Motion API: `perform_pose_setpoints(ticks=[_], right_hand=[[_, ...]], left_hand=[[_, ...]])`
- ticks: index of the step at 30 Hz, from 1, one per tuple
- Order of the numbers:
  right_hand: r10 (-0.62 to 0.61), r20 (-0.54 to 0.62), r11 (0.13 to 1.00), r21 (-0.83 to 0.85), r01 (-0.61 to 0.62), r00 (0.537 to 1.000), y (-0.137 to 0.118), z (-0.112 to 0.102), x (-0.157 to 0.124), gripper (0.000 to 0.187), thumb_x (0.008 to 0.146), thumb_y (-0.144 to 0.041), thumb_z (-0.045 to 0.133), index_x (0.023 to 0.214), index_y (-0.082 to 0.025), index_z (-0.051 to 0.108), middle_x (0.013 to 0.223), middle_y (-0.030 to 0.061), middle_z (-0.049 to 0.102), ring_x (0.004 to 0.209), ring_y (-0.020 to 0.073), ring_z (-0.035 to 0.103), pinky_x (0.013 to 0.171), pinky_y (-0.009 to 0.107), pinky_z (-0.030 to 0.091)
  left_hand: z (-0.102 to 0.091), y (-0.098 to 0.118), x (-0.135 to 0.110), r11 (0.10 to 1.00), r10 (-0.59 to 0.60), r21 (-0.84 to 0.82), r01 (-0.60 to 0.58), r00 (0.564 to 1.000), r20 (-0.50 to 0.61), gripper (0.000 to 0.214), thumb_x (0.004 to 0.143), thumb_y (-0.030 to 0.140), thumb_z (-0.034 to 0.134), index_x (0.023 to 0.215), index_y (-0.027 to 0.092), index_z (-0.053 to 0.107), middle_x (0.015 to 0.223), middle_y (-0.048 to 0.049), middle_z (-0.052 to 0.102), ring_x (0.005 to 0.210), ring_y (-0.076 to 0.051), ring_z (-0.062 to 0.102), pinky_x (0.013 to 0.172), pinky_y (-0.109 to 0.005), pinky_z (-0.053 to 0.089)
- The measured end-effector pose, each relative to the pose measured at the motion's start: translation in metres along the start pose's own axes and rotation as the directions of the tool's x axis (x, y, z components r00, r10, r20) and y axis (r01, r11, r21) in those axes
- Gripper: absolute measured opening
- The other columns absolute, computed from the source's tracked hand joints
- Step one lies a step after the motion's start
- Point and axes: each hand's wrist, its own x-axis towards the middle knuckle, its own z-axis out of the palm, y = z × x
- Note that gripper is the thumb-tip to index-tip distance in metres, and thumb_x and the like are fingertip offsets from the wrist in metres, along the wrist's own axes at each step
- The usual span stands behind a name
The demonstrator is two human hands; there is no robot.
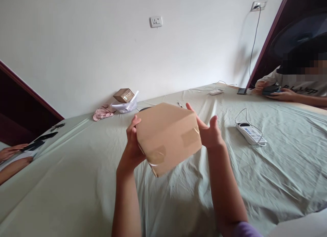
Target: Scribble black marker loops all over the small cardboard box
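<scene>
I hold a brown cardboard box (167,136) up above the table, tilted, with two strips of clear tape on its near face. My left hand (133,145) grips the box's left side, fingers wrapped round the edge. On the box's right side rests my right hand (208,129), palm pressed to it, fingers and thumb stretched upward. The box hides most of both palms.
A pale green sheet (76,182) covers the table. A white power strip (250,133) with its cord lies to the right. At the back wall sit a small taped box (124,95), a plastic bag (126,107) and pink cloth (102,112). Other people's hands (274,92) show right and a forearm (11,162) at the left.
</scene>
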Motion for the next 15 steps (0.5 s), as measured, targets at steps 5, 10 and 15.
perform_pose_setpoints(ticks=[5,10,15], right_hand=[[0.265,-0.178,0.961,0.128,-0.244,0.948,-0.009,-0.011,-0.006,0.119,0.08,-0.091,0.06,0.177,-0.028,0.034,0.167,0.0123,0.059,0.145,0.0423,0.065,0.121,0.058,0.051],[0.13,-0.241,0.991,0.069,-0.117,0.962,-0.016,-0.018,-0.012,0.116,0.076,-0.061,0.072,0.179,-0.029,0.027,0.169,0.0079,0.056,0.145,0.0409,0.063,0.124,0.058,0.048],[-0.173,-0.085,0.983,-0.084,0.166,0.981,-0.001,-0.025,-0.004,0.14,0.071,-0.061,0.088,0.178,-0.049,-0.001,0.189,0.0024,0.008,0.166,0.0424,0.037,0.129,0.064,0.039]], left_hand=[[0.009,0.027,0.013,0.916,0.336,0.202,-0.346,0.938,0.081,0.132,0.084,0.0,0.085,0.179,0.041,0.003,0.176,-0.0175,0.034,0.175,-0.038,0.02,0.136,-0.071,0.031],[0.009,0.023,0.009,0.97,0.13,0.189,-0.155,0.982,0.139,0.108,0.099,0.008,0.071,0.179,0.047,0.008,0.188,-0.014,0.011,0.177,-0.038,0.003,0.135,-0.069,0.032],[-0.001,0.017,0.001,0.76,-0.475,-0.402,0.51,0.859,0.192,0.077,0.106,0.068,0.056,0.175,0.051,0.026,0.188,-0.0067,0.025,0.166,-0.038,0.043,0.125,-0.057,0.052]])
